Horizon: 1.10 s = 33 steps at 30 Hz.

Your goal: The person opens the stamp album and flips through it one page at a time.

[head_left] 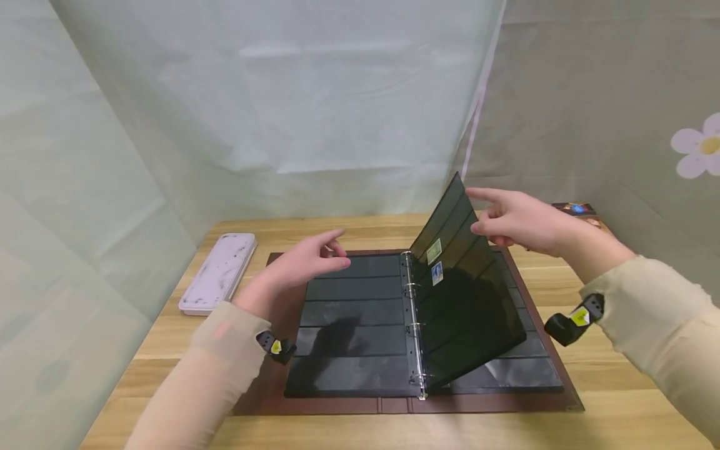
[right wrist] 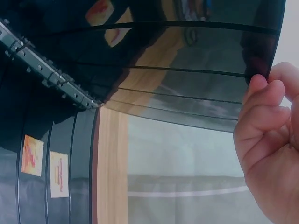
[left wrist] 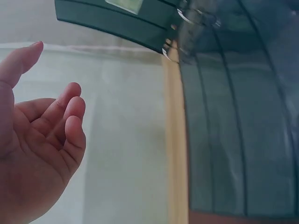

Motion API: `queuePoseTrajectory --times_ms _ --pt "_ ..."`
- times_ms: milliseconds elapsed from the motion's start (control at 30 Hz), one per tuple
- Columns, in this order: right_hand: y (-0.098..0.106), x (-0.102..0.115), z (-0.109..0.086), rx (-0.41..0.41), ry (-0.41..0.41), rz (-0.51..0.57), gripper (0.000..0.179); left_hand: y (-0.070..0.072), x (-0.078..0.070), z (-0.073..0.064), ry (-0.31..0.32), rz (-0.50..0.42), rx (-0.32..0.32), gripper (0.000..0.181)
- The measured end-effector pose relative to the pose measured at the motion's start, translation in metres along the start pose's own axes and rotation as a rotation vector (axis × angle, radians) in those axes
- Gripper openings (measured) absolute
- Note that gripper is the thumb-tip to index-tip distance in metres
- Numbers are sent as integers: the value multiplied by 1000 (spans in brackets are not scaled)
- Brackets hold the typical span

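Note:
A stamp album [head_left: 354,312] with black pocket pages and metal rings lies open on the table. One page [head_left: 475,300] stands raised from the rings, with two stamps [head_left: 434,251] in its pockets. My right hand [head_left: 520,219] holds the outer edge of this page between its thumb and fingers. Under it, in the right wrist view, two stamps [right wrist: 32,156] sit in the page below. My left hand [head_left: 306,259] hovers over the upper left of the left page, fingers loosely bent and holding nothing. In the left wrist view its thumb and fingertips stand apart.
A pale marbled case [head_left: 219,274] lies on the wooden table [head_left: 163,369] to the left of the album. At the back right, partly behind my right arm, is a dark, colourful printed item [head_left: 574,209]. Pale fabric curtains [head_left: 315,112] surround the table.

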State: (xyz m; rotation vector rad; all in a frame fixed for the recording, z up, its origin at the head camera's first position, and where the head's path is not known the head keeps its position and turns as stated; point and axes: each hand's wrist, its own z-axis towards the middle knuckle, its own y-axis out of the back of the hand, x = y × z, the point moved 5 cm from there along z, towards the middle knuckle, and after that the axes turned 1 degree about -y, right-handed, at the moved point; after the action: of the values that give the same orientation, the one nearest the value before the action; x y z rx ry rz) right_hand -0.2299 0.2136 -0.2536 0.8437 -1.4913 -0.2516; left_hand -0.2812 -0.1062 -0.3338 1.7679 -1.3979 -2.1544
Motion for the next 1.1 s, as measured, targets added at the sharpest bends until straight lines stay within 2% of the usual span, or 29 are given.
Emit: queuePoseTrajectory --times_ms 167,400,900,1100 --pt "-8 4 6 24 36 94 73 -4 -21 12 -74 -32 2 73" --pt "-15 10 10 14 39 177 70 -7 -39 20 -119 -6 -14 73" --pt "-30 22 21 6 54 299 66 -10 -49 23 -153 -65 -18 73" --pt "-35 27 26 -9 76 318 65 -13 -58 27 -163 -102 -22 74"
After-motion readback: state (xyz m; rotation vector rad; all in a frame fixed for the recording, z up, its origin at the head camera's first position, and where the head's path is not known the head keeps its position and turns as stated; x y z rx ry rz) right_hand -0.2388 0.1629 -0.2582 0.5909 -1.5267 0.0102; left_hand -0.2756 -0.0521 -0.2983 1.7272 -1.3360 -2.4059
